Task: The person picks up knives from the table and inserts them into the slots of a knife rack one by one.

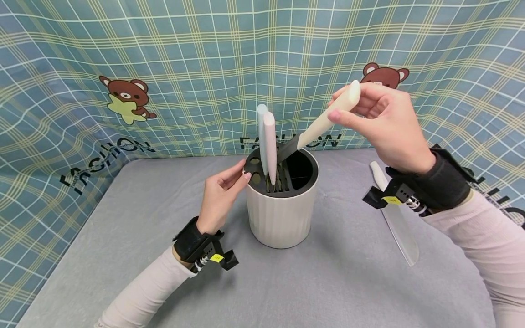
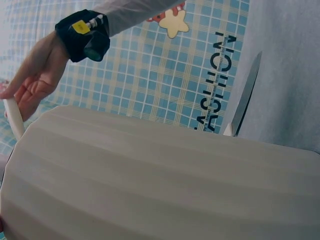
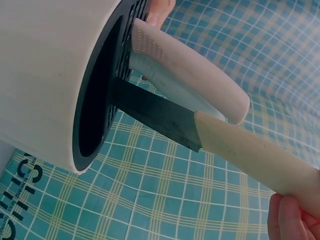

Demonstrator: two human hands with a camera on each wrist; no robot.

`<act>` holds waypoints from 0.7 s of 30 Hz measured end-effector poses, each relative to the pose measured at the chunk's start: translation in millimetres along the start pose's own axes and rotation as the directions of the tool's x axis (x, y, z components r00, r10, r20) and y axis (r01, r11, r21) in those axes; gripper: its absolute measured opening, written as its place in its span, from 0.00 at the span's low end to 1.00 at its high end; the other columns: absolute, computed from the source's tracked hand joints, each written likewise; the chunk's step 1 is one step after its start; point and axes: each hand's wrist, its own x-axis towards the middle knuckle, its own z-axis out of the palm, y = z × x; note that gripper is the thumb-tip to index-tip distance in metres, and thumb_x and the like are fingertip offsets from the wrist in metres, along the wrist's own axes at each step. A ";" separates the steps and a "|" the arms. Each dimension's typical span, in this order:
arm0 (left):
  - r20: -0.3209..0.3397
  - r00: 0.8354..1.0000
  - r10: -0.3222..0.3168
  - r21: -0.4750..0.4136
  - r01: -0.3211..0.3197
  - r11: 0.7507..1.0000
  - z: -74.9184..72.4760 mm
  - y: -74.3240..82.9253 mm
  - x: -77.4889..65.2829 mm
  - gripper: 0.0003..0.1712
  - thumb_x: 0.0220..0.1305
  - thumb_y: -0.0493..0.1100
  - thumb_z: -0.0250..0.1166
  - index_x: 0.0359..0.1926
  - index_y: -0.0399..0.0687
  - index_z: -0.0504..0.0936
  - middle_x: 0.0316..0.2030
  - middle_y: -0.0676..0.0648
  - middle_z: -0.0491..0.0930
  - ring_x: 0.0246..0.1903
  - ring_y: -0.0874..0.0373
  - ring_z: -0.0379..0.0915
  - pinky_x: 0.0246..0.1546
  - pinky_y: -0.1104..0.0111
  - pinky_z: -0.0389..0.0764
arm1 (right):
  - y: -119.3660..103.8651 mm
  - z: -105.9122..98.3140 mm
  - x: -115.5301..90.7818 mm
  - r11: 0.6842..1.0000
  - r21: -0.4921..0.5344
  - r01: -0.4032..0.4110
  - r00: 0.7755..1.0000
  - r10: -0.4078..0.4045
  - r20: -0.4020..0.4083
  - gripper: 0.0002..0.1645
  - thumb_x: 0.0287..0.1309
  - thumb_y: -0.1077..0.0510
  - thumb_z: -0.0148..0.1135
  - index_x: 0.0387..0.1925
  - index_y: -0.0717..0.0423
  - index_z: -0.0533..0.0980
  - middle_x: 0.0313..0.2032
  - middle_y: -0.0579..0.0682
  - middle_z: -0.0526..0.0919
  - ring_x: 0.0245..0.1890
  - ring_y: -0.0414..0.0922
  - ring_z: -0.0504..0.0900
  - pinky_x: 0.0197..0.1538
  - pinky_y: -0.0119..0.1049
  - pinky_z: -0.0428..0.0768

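My right hand (image 1: 393, 120) pinches the cream handle of a kitchen knife (image 1: 328, 116) between thumb and fingers. That knife tilts, with its dark blade (image 3: 155, 112) partly down in the slotted top of a white ribbed knife holder (image 1: 280, 223); the blade's lower part is hidden inside. At the holder's left rim, my left hand (image 1: 221, 196) grips the edge with thumb and fingers. Two more knives stand in the slots, one with a pink handle (image 1: 270, 146) and one with a light blue handle (image 1: 261, 132).
To the right of the holder, a white-handled knife (image 1: 398, 223) lies flat on the grey tabletop (image 1: 328, 282). The holder's top also has round holes and a larger open compartment (image 1: 301, 168). A checked cloth (image 1: 197, 82) with bear prints hangs behind and at the sides.
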 end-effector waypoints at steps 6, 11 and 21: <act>0.004 1.000 -0.003 0.003 0.003 1.000 0.2 0.4 -0.1 0.26 0.68 0.33 0.60 0.66 0.34 0.69 0.66 0.40 0.69 0.66 0.53 0.66 0.63 0.73 0.77 | 5.2 2.0 3.6 0.994 -0.097 -0.058 0.998 0.062 0.032 0.11 0.52 0.70 0.69 0.40 0.65 0.82 0.37 0.51 0.85 0.37 0.40 0.85 0.42 0.24 0.84; 0.003 1.000 -0.006 0.006 0.006 1.000 0.4 0.6 0.1 0.26 0.68 0.33 0.60 0.66 0.35 0.69 0.66 0.40 0.69 0.66 0.53 0.66 0.62 0.73 0.77 | 9.0 4.1 7.1 0.951 -0.301 -0.076 0.993 0.099 0.060 0.13 0.55 0.65 0.70 0.43 0.63 0.81 0.38 0.47 0.85 0.39 0.39 0.85 0.41 0.25 0.84; 0.002 1.000 -0.004 -0.014 0.004 1.000 0.3 0.8 -0.6 0.26 0.68 0.32 0.59 0.66 0.34 0.69 0.66 0.39 0.69 0.66 0.52 0.66 0.63 0.72 0.76 | 23.0 9.9 14.2 0.930 -0.358 -0.083 0.973 0.153 0.172 0.15 0.56 0.64 0.69 0.44 0.67 0.79 0.35 0.45 0.87 0.38 0.38 0.86 0.44 0.27 0.86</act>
